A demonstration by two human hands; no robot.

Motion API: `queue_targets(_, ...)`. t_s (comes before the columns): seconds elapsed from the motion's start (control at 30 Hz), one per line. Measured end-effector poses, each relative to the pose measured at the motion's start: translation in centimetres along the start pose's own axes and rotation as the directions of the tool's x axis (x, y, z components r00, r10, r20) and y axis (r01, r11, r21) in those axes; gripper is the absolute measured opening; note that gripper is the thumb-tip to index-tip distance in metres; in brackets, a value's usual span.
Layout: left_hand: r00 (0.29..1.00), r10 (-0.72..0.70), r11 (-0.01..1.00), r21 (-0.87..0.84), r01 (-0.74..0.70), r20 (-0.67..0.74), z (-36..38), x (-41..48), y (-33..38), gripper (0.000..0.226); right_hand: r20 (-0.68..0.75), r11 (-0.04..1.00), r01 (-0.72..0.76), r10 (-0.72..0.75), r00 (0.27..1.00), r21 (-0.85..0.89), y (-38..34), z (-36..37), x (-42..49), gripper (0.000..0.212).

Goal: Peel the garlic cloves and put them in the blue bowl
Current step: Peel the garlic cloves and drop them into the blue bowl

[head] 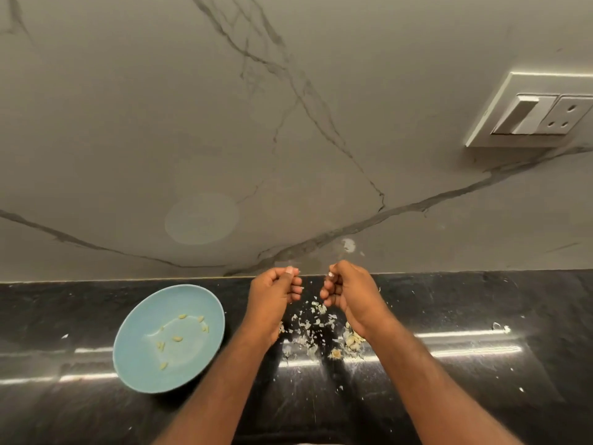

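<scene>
Both forearms enter from the bottom edge and reach forward over the black countertop (481,303). Left hand (276,292) and right hand (349,295) are raised side by side, near each other but apart, at the rear edge of the counter. All fingers of both hands are curled inward with the thumbs pressed to the forefingers; whether either hand pinches a clove cannot be told. Loose garlic skins (308,321) lie scattered on the counter below and between the hands. Unpeeled garlic cloves (353,340) sit in a small heap just beside the right wrist. Blue bowl (134,326) stands upright on the counter, left of the left forearm. Peeled cloves (176,338) lie spread across its floor. Marble wall (192,123) rises behind, with a switch plate (539,114) at upper right
</scene>
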State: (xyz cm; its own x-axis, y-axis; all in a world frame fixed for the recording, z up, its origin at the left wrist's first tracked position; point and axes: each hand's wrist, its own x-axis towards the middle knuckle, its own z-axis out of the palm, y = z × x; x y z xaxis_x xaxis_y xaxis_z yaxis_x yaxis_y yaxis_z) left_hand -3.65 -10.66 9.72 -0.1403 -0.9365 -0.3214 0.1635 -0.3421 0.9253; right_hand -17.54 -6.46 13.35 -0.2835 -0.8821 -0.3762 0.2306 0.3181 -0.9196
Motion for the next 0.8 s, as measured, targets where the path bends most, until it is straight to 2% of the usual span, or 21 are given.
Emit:
queue_targets(0.13, 0.993, -0.028, 0.996, 0.077, 0.037, -0.117, -1.8, 0.4, -3.0, 0.019, -0.067, 0.994, -0.083, 0.079, 0.995, -0.066, 2.5, -1.6, 0.5, 0.027)
queue_targets(0.23, 0.987, -0.015, 0.995, 0.092, 0.031, -0.16, -2.5, 0.3, -4.1, 0.019, -0.074, 0.992, -0.074, 0.066, 0.995, -0.106, 3.5, -1.9, 0.4, 0.027)
queue_targets(0.3, 0.984, 0.008, 0.992, 0.127, 0.014, -0.176, -2.7, 0.0, -4.7, 0.018, -0.071, 0.982, -0.03, 0.017, 0.997, -0.188, 3.9, -2.0, 0.4, 0.022)
queue_targets(0.37, 0.983, 0.04, 0.985, 0.17, -0.009, -0.182, -3.0, -0.5, -5.3, 0.017, -0.048, 0.947, 0.024, -0.041, 0.998, -0.321, 4.0, -2.1, 0.3, 0.004)
queue_targets(0.43, 0.983, 0.075, 0.977, 0.211, -0.038, -0.17, -3.3, -1.3, -6.1, 0.016, -0.052, 0.917, 0.051, -0.077, 0.996, -0.396, 4.3, -2.3, 0.5, 0.027)
queue_targets(0.57, 0.981, 0.141, 0.948, 0.302, -0.097, -0.13, -4.1, -3.3, -8.1, 0.019, -0.203, 0.909, 0.103, -0.198, 0.959, -0.404, 5.1, -2.6, 0.4, 0.009)
queue_targets(0.63, 0.976, 0.18, 0.93, 0.345, -0.128, -0.125, -4.4, -4.0, -8.7, 0.018, -0.245, 0.898, 0.116, -0.238, 0.94, -0.425, 6.0, -3.2, 0.5, 0.023)
queue_targets(0.8, 0.947, 0.28, 0.874, 0.452, -0.182, -0.16, -5.5, -4.7, -9.7, 0.014, -0.048, 0.798, 0.089, -0.147, 0.988, -0.596, 8.3, -2.9, -0.6, 0.017)
